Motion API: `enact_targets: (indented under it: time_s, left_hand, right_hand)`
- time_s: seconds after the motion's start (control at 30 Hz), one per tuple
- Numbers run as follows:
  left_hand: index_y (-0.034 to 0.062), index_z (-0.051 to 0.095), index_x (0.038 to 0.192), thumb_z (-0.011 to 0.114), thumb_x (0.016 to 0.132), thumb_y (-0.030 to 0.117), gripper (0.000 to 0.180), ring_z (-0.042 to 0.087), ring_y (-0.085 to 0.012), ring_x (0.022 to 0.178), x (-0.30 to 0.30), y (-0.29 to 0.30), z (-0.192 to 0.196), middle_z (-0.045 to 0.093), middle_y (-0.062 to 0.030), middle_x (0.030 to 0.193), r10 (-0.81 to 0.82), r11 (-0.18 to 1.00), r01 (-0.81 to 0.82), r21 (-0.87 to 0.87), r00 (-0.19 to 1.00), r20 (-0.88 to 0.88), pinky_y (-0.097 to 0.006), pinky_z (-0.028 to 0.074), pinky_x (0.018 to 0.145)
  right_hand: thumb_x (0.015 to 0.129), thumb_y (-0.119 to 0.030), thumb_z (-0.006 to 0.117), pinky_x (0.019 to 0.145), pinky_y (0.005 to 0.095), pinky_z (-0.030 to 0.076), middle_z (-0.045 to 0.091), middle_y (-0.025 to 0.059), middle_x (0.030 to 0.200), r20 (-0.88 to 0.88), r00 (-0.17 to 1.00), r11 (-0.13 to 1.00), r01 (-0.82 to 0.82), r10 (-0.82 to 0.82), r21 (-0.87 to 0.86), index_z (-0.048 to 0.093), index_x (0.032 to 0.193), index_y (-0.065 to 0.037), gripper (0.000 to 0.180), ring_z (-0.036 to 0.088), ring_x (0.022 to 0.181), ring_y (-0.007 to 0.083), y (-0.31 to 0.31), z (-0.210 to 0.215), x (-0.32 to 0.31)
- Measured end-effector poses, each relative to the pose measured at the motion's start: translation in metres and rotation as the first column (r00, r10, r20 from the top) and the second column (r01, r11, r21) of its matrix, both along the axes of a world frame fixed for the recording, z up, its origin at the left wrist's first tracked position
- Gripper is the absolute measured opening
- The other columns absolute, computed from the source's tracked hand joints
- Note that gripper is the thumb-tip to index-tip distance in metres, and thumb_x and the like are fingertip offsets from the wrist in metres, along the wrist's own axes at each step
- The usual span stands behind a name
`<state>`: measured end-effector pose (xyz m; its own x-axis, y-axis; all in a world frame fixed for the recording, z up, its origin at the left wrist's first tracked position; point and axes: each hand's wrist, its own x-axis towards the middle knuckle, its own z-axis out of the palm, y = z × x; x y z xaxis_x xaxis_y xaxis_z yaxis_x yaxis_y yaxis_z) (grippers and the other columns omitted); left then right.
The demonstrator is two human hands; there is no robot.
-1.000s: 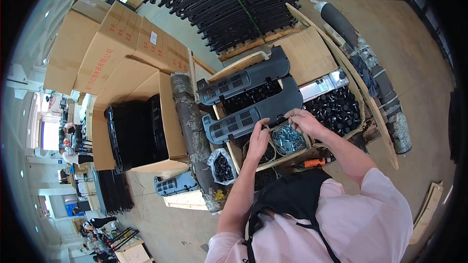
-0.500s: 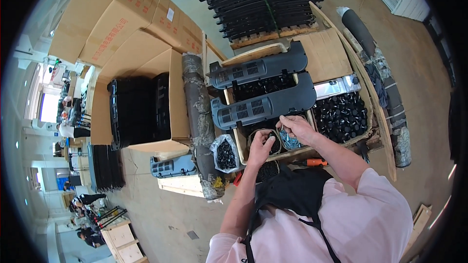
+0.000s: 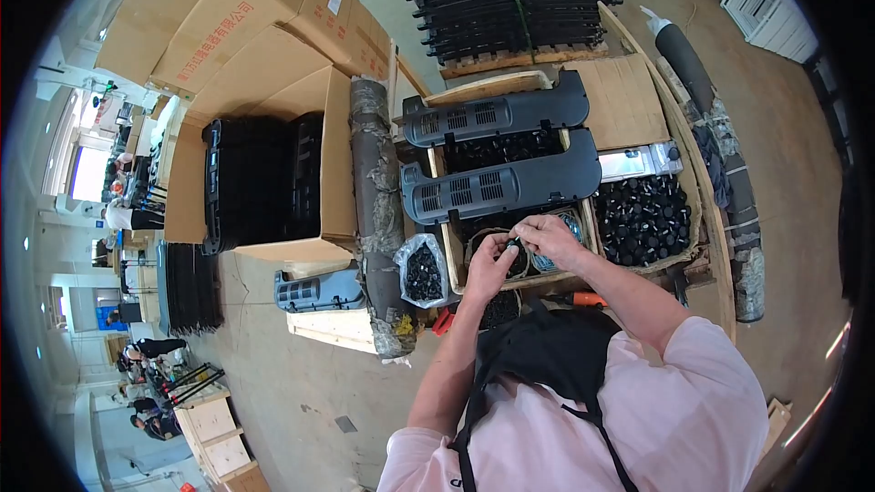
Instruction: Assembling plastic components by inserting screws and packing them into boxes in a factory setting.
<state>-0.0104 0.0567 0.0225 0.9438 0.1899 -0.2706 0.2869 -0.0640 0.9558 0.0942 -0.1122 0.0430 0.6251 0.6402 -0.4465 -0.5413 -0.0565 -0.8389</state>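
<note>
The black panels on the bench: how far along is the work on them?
Done, apparently: nothing clear; two panels lie across the wooden tray, and whether they are fitted cannot be told. In hand: the left hand and right hand pinch a small black part together over the tray. Left: many black knobs in the box and more panels in the carton.

Person is wearing a pale pink short-sleeved shirt [image 3: 674,419] under a black apron [image 3: 547,355], thin black straps crossing the chest. Forearms are showing bare, left hand [image 3: 489,264] and right hand [image 3: 550,239] ungloved.
</note>
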Motion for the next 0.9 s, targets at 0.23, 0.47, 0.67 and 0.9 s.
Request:
enact_targets:
  time_s: [0.23,0.47,0.67,0.9]
  left_hand:
    - [-0.0023,0.061,0.128,0.070,0.100,0.014,0.034,0.062,-0.0117,0.093,-0.002,0.014,0.001,0.068,-0.0057,0.108,0.004,1.000,-0.003,0.008,0.999,-0.045,-0.029,0.054,0.085]
    - [0.0012,0.064,0.126,0.073,0.095,0.016,0.036,0.066,-0.0182,0.092,-0.012,0.042,0.001,0.072,-0.0103,0.106,-0.037,0.975,0.029,0.222,0.999,0.033,-0.035,0.055,0.086]
    - [0.0022,0.064,0.127,0.073,0.095,0.017,0.036,0.068,-0.0231,0.092,-0.005,0.052,0.029,0.073,-0.0124,0.106,-0.058,0.948,0.074,0.311,0.997,-0.060,-0.036,0.055,0.086]
    - [0.0054,0.066,0.122,0.074,0.093,0.018,0.032,0.070,-0.0310,0.099,0.006,0.091,0.045,0.068,-0.0145,0.106,-0.146,0.841,0.112,0.529,0.989,0.021,-0.041,0.056,0.085]
  right_hand:
    - [0.103,-0.016,0.062,0.063,0.0213,0.043,0.063,-0.0025,0.087,-0.002,0.990,0.989,-0.139,0.139,0.053,0.073,0.114,0.000,0.023,0.054,0.074,0.0064,-0.002,-0.001,0.009]
    - [0.097,-0.015,0.069,0.063,0.0245,0.047,0.070,0.0044,0.086,0.111,0.974,0.975,-0.182,0.196,-0.124,0.070,0.108,0.001,0.020,0.059,0.071,0.0090,0.016,0.004,0.017]
    - [0.093,-0.024,0.074,0.069,0.0336,0.052,0.073,0.0088,0.084,0.379,0.880,0.934,-0.169,0.286,-0.314,0.072,0.097,0.000,0.024,0.066,0.076,0.0161,0.039,-0.001,0.011]
    - [0.088,-0.026,0.072,0.076,0.0446,0.055,0.074,0.0156,0.089,0.607,0.653,0.837,-0.079,0.453,-0.541,0.073,0.098,-0.005,0.024,0.072,0.087,0.0335,0.079,0.027,0.013]
